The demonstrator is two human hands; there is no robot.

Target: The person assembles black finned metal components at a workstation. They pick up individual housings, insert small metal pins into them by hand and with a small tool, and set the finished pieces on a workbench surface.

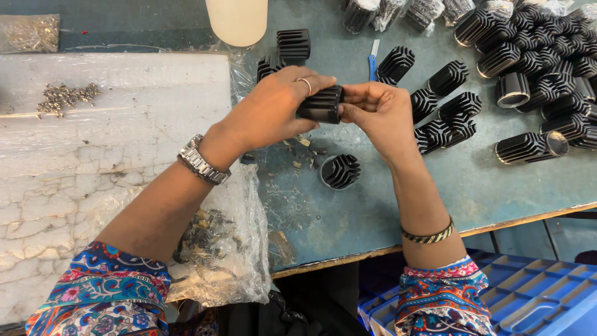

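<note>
My left hand (277,109) and my right hand (380,112) meet over the teal table (348,211), both gripping one black finned metal cylinder (321,104) held sideways between them. The left hand wears a ring and a metal wristwatch; the right wrist has a bangle. Just below the hands another finned cylinder (340,171) stands on end on the table, with small scraps lying beside it.
Many black finned cylinders (535,56) are heaped at the back right, with several more (444,106) near my right hand. A blue-handled blade (372,59) lies behind them. A white foam sheet (93,162) holds small screws (65,96). A plastic bag (217,249) lies at the table edge, with blue crates (528,292) below.
</note>
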